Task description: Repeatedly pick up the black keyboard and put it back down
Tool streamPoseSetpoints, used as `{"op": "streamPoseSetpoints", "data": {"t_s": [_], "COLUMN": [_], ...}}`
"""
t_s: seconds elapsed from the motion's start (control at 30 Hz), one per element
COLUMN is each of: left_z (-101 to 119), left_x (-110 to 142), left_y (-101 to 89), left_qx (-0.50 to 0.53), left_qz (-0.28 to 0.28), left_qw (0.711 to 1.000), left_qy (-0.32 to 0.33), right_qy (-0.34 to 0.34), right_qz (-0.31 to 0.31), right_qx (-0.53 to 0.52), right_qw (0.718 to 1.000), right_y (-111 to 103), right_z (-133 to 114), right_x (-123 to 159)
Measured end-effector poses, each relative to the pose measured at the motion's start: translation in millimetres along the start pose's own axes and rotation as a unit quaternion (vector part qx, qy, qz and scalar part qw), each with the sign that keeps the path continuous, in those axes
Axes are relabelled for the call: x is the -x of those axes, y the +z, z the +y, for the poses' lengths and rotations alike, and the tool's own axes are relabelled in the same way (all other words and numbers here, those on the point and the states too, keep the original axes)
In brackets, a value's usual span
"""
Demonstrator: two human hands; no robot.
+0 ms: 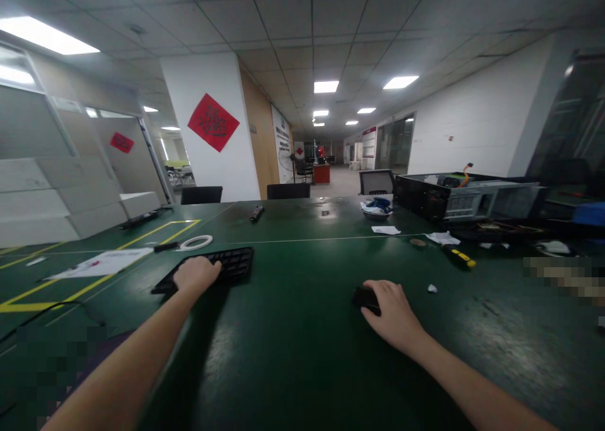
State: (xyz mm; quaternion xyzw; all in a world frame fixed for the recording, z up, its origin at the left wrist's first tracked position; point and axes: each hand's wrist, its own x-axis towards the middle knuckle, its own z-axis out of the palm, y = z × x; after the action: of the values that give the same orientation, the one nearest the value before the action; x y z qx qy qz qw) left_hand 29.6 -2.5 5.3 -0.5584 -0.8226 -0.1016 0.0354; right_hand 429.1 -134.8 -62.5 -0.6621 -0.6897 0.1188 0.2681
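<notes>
A black keyboard lies at a slant on the green table, left of the middle. My left hand is closed over its left part, thumb on the keys; the other fingertips are hidden at the far edge. To the right, my right hand wraps round a black computer mouse on the table top, its thumb along the near side. Between the two hands runs a stretch of green table surface.
An open black computer case stands at the back right. Nearby are a yellow-black tool, a bowl and paper scraps. A white ring and paper sheet lie left. White boxes are stacked far left.
</notes>
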Motion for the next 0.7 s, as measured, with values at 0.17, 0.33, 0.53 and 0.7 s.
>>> {"op": "streamPoseSetpoints", "data": {"t_s": [0.17,0.33,0.53,0.7], "left_z": [21,29,31,28], "left_x": [55,145,165,160], "left_y": [7.1,20.2,19.0,14.6], "left_qx": [0.05,0.17,0.144,0.091], "left_qz": [-0.011,-0.114,-0.077,-0.129], "left_qw": [0.977,0.892,0.898,0.897], "left_qy": [0.208,0.403,0.409,0.412], "right_qy": [0.013,0.015,0.013,0.011], "right_qz": [-0.018,-0.028,-0.036,-0.036], "right_qx": [-0.015,-0.017,-0.019,-0.014], "right_qw": [1.0,0.999,0.999,0.999], "right_y": [0,-2,-1,0], "right_z": [1,-1,2,3], "right_x": [0,2,2,1]}}
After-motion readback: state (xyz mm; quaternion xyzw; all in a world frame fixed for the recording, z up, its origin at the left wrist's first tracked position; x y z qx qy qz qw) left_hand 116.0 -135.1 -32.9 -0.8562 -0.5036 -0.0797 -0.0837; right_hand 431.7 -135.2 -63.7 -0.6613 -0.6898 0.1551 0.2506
